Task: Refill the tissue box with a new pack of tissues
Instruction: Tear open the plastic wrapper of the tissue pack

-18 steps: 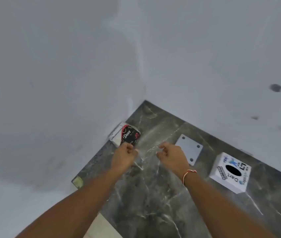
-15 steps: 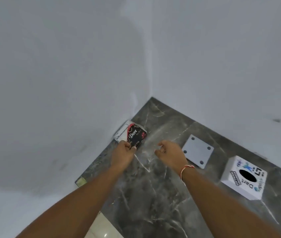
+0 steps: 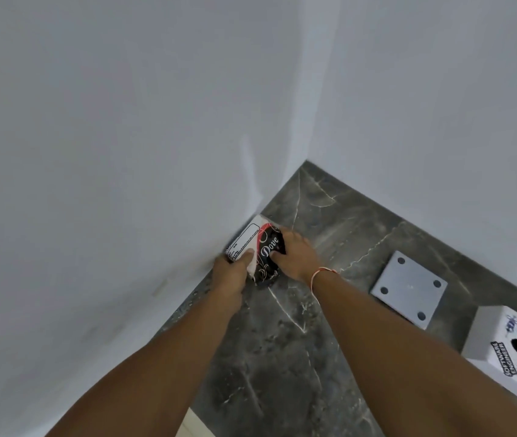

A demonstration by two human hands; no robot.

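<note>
A tissue pack point(image 3: 258, 244) in black, red and white wrapping marked "Dove" lies against the left wall near the corner of the dark marble counter point(image 3: 282, 357). My left hand point(image 3: 233, 274) grips its near left end, thumb on the white label. My right hand point(image 3: 298, 255), a red thread at its wrist, holds the pack's right side. The white cube tissue box point(image 3: 503, 354) with a black round opening on top stands at the right edge, apart from both hands.
A flat grey square plate point(image 3: 408, 290) with a hole at each corner lies on the counter between my right arm and the tissue box. White walls meet at the corner behind the pack. A pale floor strip point(image 3: 194, 427) shows beyond the counter's near edge.
Both hands reached forward to the pack; the left hand now grips its end and the right hand, earlier empty over the counter, now holds its right side. The view shifted toward the corner.
</note>
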